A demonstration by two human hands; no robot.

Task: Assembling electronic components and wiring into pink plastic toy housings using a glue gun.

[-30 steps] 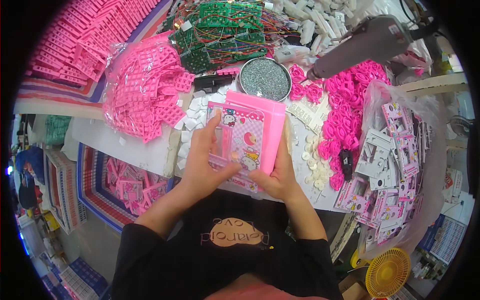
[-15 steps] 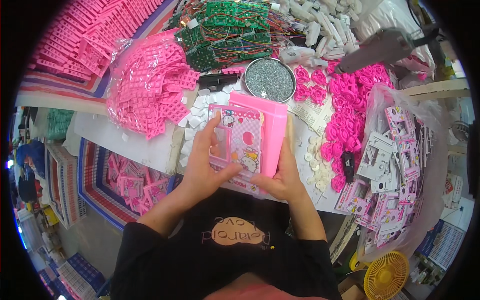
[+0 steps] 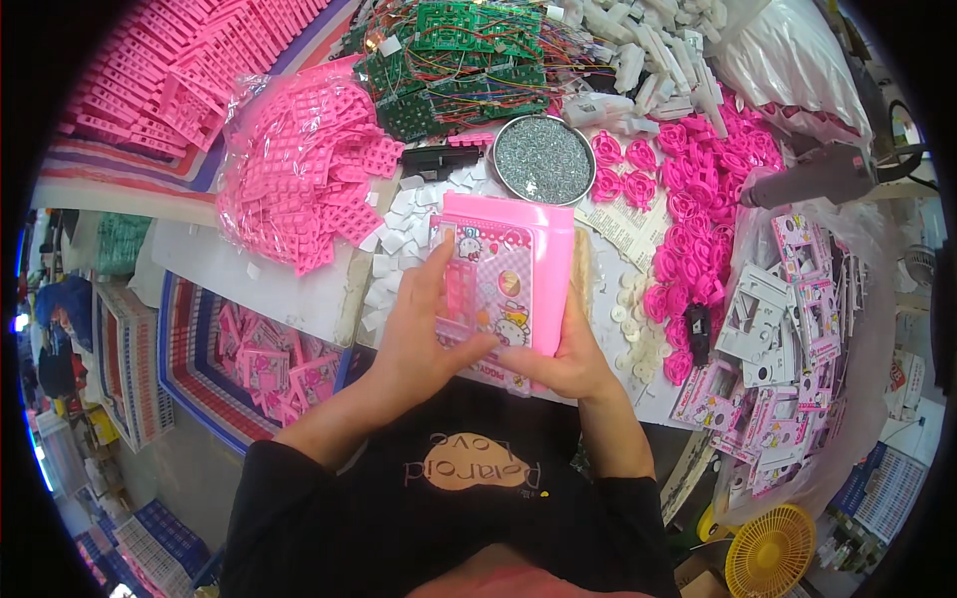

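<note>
Over the near edge of the table I hold a pink plastic case (image 3: 554,249) with a printed front panel (image 3: 488,264) lying against it. The panel carries cartoon figures, a window cut-out and a round hole. My left hand (image 3: 424,324) grips the panel's left side, its index finger stretched up along the edge and its thumb across the lower part. Around the lower right corner of the case wraps my right hand (image 3: 568,364), thumb on the front. Fingers behind the case are hidden.
A round tin of small screws (image 3: 543,159) stands just beyond. Right lie pink plastic rings (image 3: 688,229), white discs (image 3: 633,324) and a bag of printed panels (image 3: 788,349). A grey power screwdriver (image 3: 812,177) hangs at right. Left are bagged pink keypads (image 3: 299,169); behind, green circuit boards (image 3: 454,75).
The printed panel and the pink case have come together, the panel now sitting squarely over the case. The hanging screwdriver has swung to the right and nearer.
</note>
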